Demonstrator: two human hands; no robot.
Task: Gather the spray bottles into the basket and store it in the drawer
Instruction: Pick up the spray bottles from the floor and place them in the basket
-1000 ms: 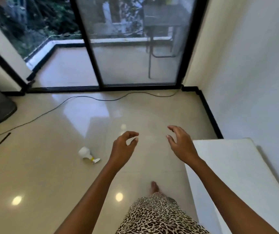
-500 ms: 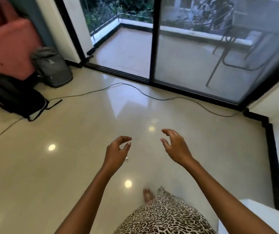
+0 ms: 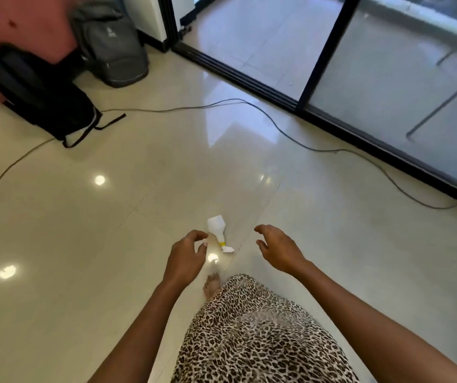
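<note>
A room in a home. The glossy cream tiled floor (image 3: 83, 272) mirrors ceiling lights, and far right a black-framed sliding glass door (image 3: 332, 42) gives onto a tiled balcony (image 3: 263, 31) with metal-legged furniture outside. At far left 2 backpacks, a grey one (image 3: 111, 48) and a black one (image 3: 42, 95), lean against red upholstered furniture (image 3: 23, 23). A thin black cable (image 3: 291, 134) trails loosely across the floor. The person stands barefoot (image 3: 212, 286) in a leopard-print garment (image 3: 257, 335).

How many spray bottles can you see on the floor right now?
1. A white spray bottle lies on its side on the floor tiles, just ahead of the left hand. Others may be out of view.
</note>
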